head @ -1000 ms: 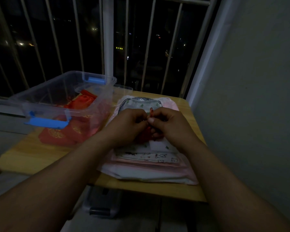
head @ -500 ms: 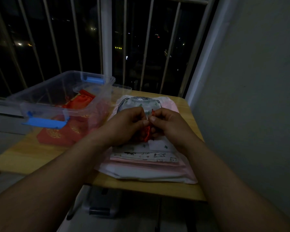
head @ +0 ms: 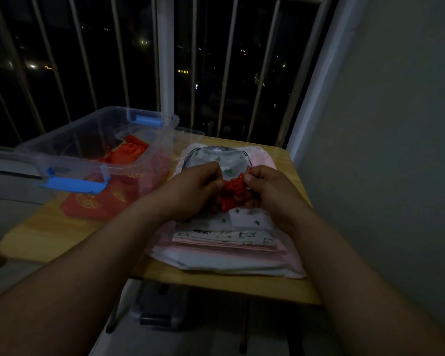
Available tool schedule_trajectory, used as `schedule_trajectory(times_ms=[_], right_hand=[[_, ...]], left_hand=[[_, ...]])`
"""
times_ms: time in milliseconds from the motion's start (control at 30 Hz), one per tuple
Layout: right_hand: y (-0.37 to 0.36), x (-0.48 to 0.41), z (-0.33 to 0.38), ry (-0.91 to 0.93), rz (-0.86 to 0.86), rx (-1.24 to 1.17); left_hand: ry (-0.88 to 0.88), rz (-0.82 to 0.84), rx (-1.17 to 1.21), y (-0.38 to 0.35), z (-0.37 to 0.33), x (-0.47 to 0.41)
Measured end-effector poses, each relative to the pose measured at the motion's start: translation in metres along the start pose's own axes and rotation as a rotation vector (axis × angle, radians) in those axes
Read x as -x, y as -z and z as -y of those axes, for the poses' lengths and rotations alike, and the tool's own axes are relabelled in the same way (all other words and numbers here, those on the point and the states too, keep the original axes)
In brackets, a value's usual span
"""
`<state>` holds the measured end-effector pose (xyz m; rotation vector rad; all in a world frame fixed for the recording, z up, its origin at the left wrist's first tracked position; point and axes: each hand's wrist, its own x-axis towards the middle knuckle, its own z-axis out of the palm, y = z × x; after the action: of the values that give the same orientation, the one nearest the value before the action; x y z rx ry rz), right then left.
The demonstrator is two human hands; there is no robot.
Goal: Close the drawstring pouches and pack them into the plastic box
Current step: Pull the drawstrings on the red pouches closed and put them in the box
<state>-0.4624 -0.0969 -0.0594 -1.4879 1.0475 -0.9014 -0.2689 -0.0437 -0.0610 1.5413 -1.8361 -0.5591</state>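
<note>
Fingers [head: 214, 175] of the left hand [head: 190, 192] and of the right hand [head: 271, 191] pinch the top of a small red pouch [head: 232, 195], one hand on each side. The top of the pouch is all bunched up between the fingers, so I think its string is being pulled tight. The string is too thin and dark to see, so I cannot tell if the pouch is fully closed.

Off to the left of the fingers sits the plastic box [head: 62, 150], open on top. A few other red pouches [head: 130, 152] lie inside it, so some packing looks done. More red cloth [head: 95, 201] shows at the near end of the box, and I cannot tell if it is in the box or under it.

Right under the fingers is a pile of pale pouches [head: 229, 237] on the desk [head: 216, 285]. They lie flat, and one with little green marks [head: 216, 158] sticks out just past the fingers. I think these have yet to be closed and packed, so a good part of the job is left.
</note>
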Motion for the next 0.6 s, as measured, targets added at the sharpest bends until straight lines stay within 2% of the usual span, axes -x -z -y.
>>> schedule_trajectory(times_ms=[400, 533, 600], right_hand=[[0.003, 0.0, 0.002, 0.008, -0.028, 0.064], [0.004, 0.0, 0.006, 0.034, -0.053, 0.098], [0.006, 0.002, 0.012, 0.048, -0.052, 0.079]], left_hand=[[0.021, 0.013, -0.021, 0.001, 0.001, 0.0], [-0.115, -0.141, -0.13, -0.005, 0.003, 0.0], [-0.138, -0.127, -0.147, -0.007, 0.0, 0.001]])
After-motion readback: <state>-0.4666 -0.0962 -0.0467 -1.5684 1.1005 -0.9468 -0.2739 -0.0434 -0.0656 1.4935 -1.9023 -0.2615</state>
